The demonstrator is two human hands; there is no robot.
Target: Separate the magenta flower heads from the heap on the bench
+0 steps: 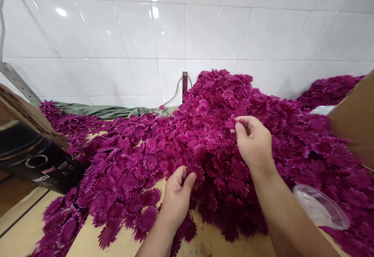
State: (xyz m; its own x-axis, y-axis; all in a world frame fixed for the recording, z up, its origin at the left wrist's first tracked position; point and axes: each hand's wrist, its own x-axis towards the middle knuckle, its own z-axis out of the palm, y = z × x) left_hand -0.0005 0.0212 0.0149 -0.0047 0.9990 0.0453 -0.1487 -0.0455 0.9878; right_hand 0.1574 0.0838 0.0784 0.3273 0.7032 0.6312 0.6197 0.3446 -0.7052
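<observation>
A large heap of magenta fabric flower heads (216, 105) covers a tan work surface (84, 241) and rises toward the tiled wall. My left hand (177, 196) is at the heap's near edge, thumb and fingers pinched on a flower head (195, 170). My right hand (253, 140) is raised over the middle of the heap, fingers curled, pinching a small magenta flower piece (230, 123) at its fingertips.
A black box with a round emblem (35, 163) lies at the left under a cardboard flap (23, 111). A clear plastic lid (320, 206) rests on flowers at the right. A cardboard panel (355, 120) stands at far right. Green cloth (105, 111) lies along the white tiled wall (187, 27).
</observation>
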